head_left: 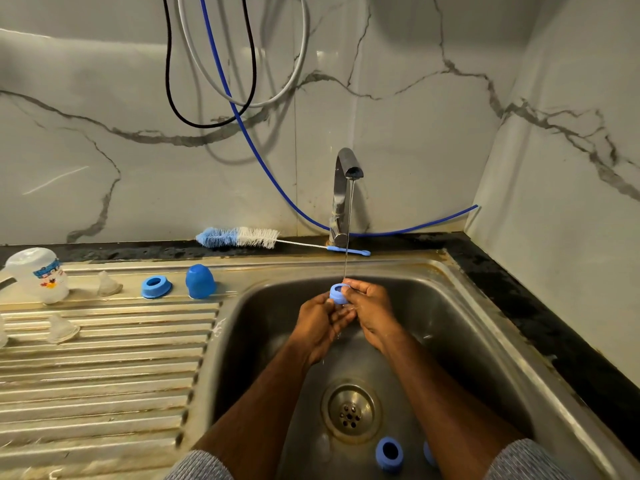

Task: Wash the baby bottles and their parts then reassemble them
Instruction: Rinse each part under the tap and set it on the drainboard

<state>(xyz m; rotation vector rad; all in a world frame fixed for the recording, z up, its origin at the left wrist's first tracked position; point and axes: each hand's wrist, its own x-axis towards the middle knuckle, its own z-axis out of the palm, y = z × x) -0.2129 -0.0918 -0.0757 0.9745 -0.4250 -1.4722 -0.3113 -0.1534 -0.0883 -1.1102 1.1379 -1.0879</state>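
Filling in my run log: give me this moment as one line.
step: rinsing | hands: both hold blue ring under tap stream | left hand | right hand | waiting in sink: another blue ring

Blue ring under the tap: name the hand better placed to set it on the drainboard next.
Probably left. Both hands hold the blue ring, but the drainboard lies on the left hand's side, so the right would have to cross over.

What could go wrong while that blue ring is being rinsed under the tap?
The wet blue ring, pinched between left hand and right hand, could slip and drop into the sink. Another blue ring lies near the drain, where runoff may dirty it again.
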